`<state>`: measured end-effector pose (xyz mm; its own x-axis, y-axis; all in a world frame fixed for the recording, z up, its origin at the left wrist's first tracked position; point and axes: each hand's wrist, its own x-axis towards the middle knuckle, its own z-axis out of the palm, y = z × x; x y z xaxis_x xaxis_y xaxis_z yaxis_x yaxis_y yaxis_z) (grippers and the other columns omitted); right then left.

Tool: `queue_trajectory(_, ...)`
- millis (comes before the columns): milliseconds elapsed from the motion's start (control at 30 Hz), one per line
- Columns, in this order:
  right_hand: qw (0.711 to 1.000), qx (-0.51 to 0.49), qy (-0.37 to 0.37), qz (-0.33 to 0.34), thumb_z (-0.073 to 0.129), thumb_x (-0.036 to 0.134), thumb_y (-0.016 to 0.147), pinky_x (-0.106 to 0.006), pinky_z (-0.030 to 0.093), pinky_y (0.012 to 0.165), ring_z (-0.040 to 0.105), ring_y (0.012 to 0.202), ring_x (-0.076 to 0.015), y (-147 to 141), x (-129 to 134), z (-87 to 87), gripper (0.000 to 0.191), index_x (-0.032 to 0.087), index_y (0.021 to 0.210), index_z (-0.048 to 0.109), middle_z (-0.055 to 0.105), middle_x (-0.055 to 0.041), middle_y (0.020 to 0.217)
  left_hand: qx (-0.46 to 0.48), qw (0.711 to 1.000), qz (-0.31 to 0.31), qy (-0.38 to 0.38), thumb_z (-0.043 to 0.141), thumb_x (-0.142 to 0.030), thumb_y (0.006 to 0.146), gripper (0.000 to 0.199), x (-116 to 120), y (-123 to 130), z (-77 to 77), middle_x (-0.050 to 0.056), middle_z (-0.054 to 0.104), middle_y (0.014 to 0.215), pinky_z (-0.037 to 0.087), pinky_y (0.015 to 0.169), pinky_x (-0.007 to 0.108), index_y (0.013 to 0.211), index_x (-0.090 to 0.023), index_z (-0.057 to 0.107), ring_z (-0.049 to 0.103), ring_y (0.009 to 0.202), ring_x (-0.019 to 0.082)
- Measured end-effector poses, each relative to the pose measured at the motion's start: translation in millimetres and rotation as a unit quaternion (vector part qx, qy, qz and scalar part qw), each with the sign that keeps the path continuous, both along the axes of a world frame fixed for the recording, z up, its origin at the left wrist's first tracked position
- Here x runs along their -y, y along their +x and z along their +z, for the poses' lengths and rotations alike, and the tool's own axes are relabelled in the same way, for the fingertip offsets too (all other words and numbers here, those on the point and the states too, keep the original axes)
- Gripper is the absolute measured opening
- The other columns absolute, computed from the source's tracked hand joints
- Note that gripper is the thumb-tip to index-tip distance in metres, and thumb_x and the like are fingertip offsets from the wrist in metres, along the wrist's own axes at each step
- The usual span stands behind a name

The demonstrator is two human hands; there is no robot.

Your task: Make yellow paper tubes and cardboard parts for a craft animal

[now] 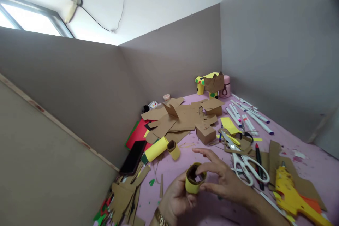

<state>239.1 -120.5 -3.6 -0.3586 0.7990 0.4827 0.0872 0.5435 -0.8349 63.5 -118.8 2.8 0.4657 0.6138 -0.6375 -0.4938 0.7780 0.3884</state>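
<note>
My left hand (177,195) is wrapped around a short cardboard tube (192,186) covered in yellow paper, its open end facing up and brown inside. At that tube's rim, my right hand (219,174) pinches the wall, with one finger at the opening, the thumb outside and another finger stretched out above. A similar short yellow tube (174,150) stands just beyond my hands. Beside it lies a roll of yellow paper (156,149). White-handled scissors (245,164) rest to the right of my right hand.
A yellow glue gun (293,192) lies at the right, near a red-tipped marker (258,162). Several white markers (254,116) are behind. Cardboard pieces (185,118), a small cardboard box (206,133), a phone (133,157) and cardboard scraps (124,197) surround the pink tabletop (148,190).
</note>
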Motion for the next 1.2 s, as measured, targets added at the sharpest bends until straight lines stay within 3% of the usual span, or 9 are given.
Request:
queue_trajectory(67,0.999,0.031,0.009,-0.012,0.068,0.028,0.076,-0.041,0.038,0.099,0.046,0.121,-0.028,1,-1,0.5,0.003,0.025,0.078,0.068,0.05,-0.008,0.13,0.01,1.0,0.003,0.007,0.065,-0.026,0.079,0.019,2,-2,-0.1,0.002,0.065,0.051,0.039,0.033,0.012,0.077,-0.007,0.066,0.059,0.04,0.008)
queue_trajectory(200,0.998,-0.002,-0.004,-0.06,0.065,0.03,0.079,-0.037,0.04,0.095,0.051,0.113,-0.025,4,-5,-2.7,0.014,0.021,0.07,0.062,0.052,-0.008,0.123,0.012,0.997,0.041,0.067,0.073,-0.044,0.068,0.043,8,-5,1.0,0.006,0.072,0.071,0.044,0.041,0.012,0.094,-0.01,0.067,0.063,0.052,0.008)
queue_trajectory(333,0.993,-0.036,-0.02,-0.113,0.06,0.031,0.083,-0.031,0.042,0.087,0.055,0.104,-0.021,4,-8,-6.6,0.018,0.021,0.069,0.055,0.051,-0.0063,0.114,-0.038,0.982,0.096,0.158,0.087,-0.023,0.049,0.04,15,2,-3.6,0.002,0.071,0.073,0.042,0.045,0.014,0.084,-0.012,0.07,0.06,0.057,0.008)
queue_trajectory(500,0.991,-0.025,0.001,-0.133,0.06,0.029,0.084,-0.032,0.039,0.084,0.051,0.097,-0.0208,0,-7,-6.3,0.019,0.021,0.068,0.054,0.051,-0.0043,0.099,-0.093,0.955,0.157,0.236,0.081,-0.022,0.061,0.021,15,12,-13.4,-0.001,0.067,0.068,0.035,0.045,0.013,0.077,-0.013,0.072,0.051,0.052,0.003)
queue_trajectory(633,0.993,-0.012,0.035,-0.112,0.062,0.028,0.082,-0.034,0.037,0.083,0.049,0.094,-0.0221,0,-7,-4.5,0.009,0.021,0.078,0.06,0.055,-0.0044,0.094,-0.111,0.94,0.177,0.27,0.077,-0.028,0.066,0.02,13,14,-14.3,-0.001,0.065,0.07,0.032,0.044,0.013,0.079,-0.014,0.072,0.047,0.053,0.003)
queue_trajectory(767,0.995,0.0,0.044,-0.089,0.057,0.027,0.086,-0.034,0.037,0.08,0.05,0.087,-0.0211,1,-8,-3.8,0.012,0.021,0.076,0.061,0.061,-0.003,0.082,-0.129,0.93,0.176,0.295,0.078,-0.03,0.063,0.027,15,16,-12.2,0.002,0.066,0.073,0.038,0.054,0.016,0.086,-0.016,0.073,0.051,0.061,0.007)
queue_trajectory(933,0.996,0.012,-0.001,-0.091,0.06,0.029,0.084,-0.034,0.037,0.074,0.051,0.08,-0.022,2,-10,-4.2,0.014,0.019,0.075,0.064,0.062,-0.0042,0.075,-0.166,0.909,0.181,0.336,0.079,-0.025,0.061,0.026,15,19,-13.6,0.0,0.066,0.066,0.041,0.061,0.019,0.085,-0.017,0.073,0.051,0.058,0.009)
queue_trajectory(1100,0.993,-0.002,-0.077,-0.09,0.06,0.032,0.083,-0.036,0.041,0.075,0.054,0.083,-0.0242,2,-10,-4.5,0.022,0.016,0.094,0.068,0.064,-0.0082,0.084,-0.206,0.893,0.16,0.366,0.078,-0.025,0.063,0.023,16,16,-11.0,0.001,0.066,0.062,0.045,0.065,0.023,0.082,-0.016,0.071,0.058,0.064,0.014)
queue_trajectory(1200,0.99,-0.027,-0.131,-0.039,0.056,0.034,0.086,-0.035,0.046,0.072,0.059,0.079,-0.0229,1,-11,-7.2,0.027,0.015,0.098,0.069,0.067,-0.0076,0.082,-0.227,0.883,0.153,0.38,0.078,-0.024,0.063,0.018,17,12,-9.5,-0.001,0.062,0.055,0.045,0.065,0.022,0.079,-0.016,0.071,0.059,0.067,0.015)
